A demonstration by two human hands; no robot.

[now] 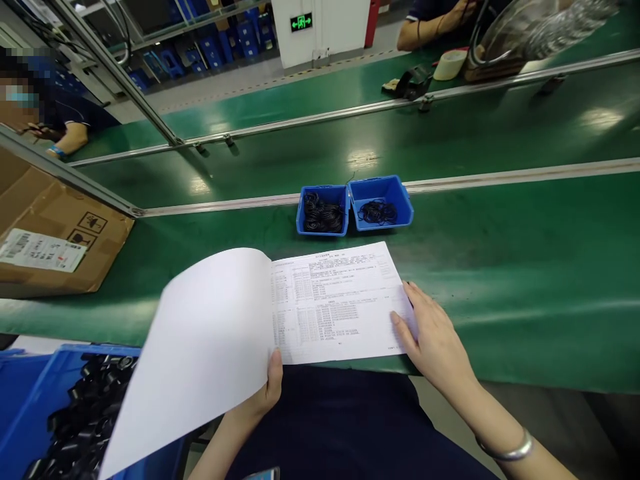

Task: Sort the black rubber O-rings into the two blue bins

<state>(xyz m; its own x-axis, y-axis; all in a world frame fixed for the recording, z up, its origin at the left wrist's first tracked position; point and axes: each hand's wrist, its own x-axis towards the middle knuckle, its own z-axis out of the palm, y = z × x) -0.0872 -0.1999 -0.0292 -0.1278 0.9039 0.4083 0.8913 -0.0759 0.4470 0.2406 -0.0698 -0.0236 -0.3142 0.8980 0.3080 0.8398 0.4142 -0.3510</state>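
An open paper booklet (340, 307) lies at the near edge of the green bench, its right page covered in small print and tables. The blank left page (210, 333) curls up and hangs toward me past the bench edge. My left hand (270, 383) is closed on the booklet's lower edge near the fold, thumb on top and the other fingers hidden beneath. At the right edge of the printed page, my right hand (433, 333) grips the paper, with the thumb on the print and the fingers along the side.
Beyond the booklet stand two blue bins (323, 232) holding black coiled cables (377, 212). A cardboard box (65, 233) sits at left, above a blue crate (30, 407) of black parts (90, 407). Metal rails (300, 120) cross the bench. Two people work across it.
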